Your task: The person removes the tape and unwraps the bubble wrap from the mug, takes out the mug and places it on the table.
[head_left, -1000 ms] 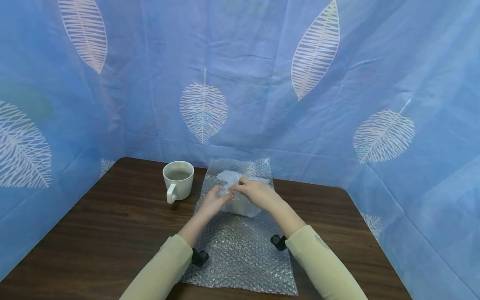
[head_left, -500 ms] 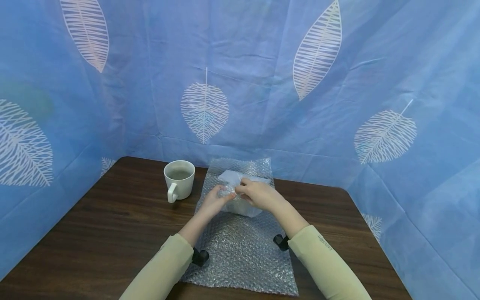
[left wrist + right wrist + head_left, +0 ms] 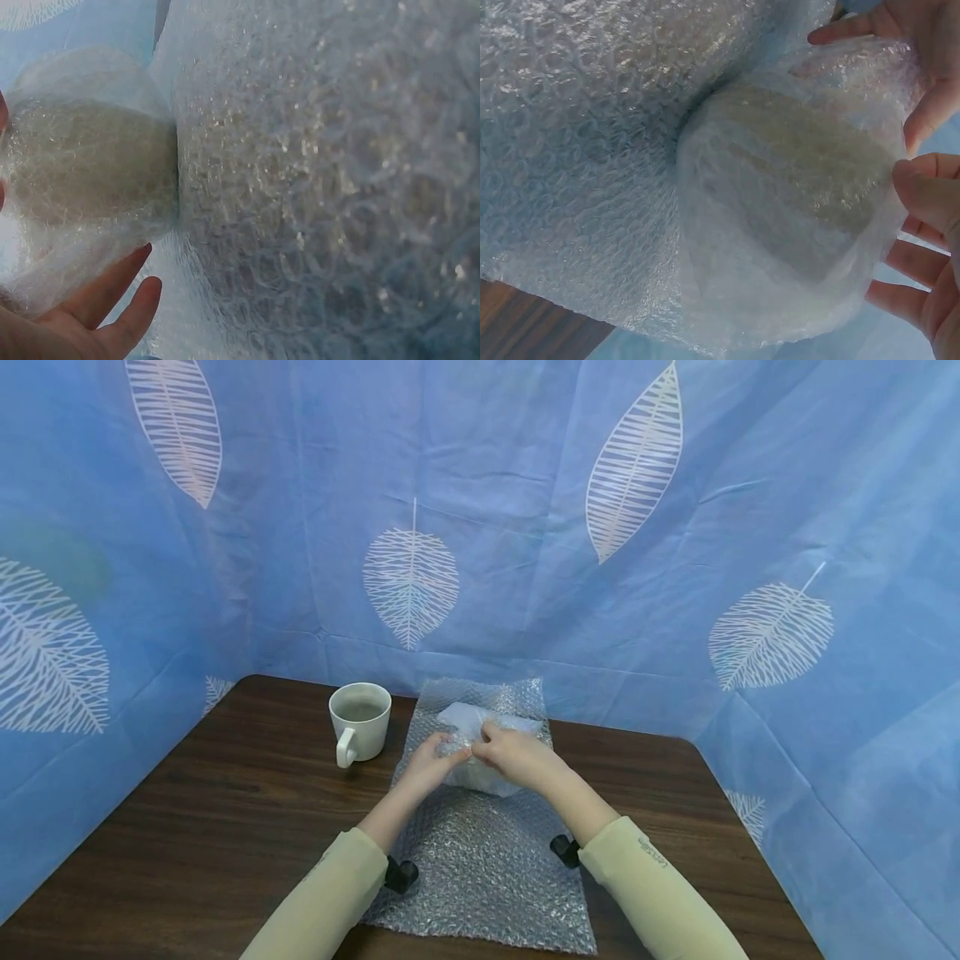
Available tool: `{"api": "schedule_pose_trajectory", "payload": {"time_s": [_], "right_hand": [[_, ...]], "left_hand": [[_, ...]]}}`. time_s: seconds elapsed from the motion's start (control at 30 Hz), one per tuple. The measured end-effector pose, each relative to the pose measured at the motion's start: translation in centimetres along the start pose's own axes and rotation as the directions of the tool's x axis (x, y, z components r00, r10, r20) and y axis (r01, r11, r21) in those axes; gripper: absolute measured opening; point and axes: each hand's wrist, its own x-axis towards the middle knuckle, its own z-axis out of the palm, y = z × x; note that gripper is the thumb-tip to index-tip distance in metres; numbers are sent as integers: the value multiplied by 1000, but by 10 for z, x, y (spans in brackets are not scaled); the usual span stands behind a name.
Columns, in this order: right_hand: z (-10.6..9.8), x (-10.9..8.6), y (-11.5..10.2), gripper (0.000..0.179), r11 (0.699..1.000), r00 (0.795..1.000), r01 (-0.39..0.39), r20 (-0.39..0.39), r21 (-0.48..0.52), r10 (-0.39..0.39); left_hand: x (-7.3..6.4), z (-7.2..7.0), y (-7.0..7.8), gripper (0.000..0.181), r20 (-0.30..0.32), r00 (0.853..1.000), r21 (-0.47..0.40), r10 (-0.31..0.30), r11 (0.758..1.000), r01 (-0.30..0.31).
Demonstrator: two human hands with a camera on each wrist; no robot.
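A rounded, pale olive thing wrapped in clear bubble wrap [image 3: 486,778] stands on a flat bubble wrap sheet [image 3: 480,868]. Its wrapped body shows as a bundle [image 3: 795,172] in the right wrist view; its kind is hidden by the layers. My left hand [image 3: 427,767] holds the bundle's left side, with two lower fingers stretched out along it in the left wrist view. On the right, my right hand [image 3: 522,757] pinches the gathered wrap at the top between thumb and fingers, close to the left thumb.
A white mug [image 3: 360,722] with its handle toward me stands left of the sheet on the dark wooden table [image 3: 247,802]. Blue cloth with white leaf prints [image 3: 487,568] hangs behind and at both sides.
My right fingertips have shifted slightly right and curled in on the wrap beside the left thumb. The left hand, bundle and mug stay practically where they were.
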Motion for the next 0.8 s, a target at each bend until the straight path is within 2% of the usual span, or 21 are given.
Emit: {"api": "schedule_pose_trajectory", "payload": {"time_s": [0.3,0.43,0.57,0.8], "right_hand": [[1,-8,-5,28,998,1000,-7,17,-64,8],[2,-9,-5,32,990,1000,13,18,-139,-11],[3,-7,-7,32,981,999,8,51,-196,2],[3,-8,-9,35,989,994,-31,102,-142,45]], "left_hand": [[3,-1,-4,68,1,1000,2,-6,1000,6],[3,0,-5,68,1,1000,5,7,1000,-7],[3,0,-5,69,11,1000,-2,8,1000,-8],[4,0,-5,69,11,1000,15,7,1000,-7]]}}
